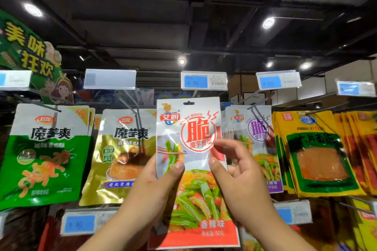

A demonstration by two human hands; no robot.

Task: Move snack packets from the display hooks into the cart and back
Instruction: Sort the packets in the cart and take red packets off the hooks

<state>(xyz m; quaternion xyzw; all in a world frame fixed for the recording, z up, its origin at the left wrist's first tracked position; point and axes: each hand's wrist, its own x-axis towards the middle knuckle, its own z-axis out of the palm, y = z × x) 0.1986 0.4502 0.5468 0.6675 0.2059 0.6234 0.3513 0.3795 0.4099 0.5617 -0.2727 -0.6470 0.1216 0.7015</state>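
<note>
The left hand (pixel 161 175) and right hand (pixel 242 171) each keep a grip pinched on the red snack packet (pixel 195 128), probably to hold it flat and steady. It is up by the display hooks (pixel 254 108), between gold packets (pixel 122 149) and purple packets (pixel 263 161). It stands tall, hang hole (pixel 188 103) on top, front facing the person.

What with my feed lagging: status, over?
Left hand, right hand both pinching red-label packet. Packet upright, off any hook. Purple-label packets hang close beside it.

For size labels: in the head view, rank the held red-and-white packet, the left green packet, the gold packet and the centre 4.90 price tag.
1. red-and-white packet, but nearest the camera.
2. green packet.
3. gold packet, partly covered, so unsure against green.
4. price tag.
</note>
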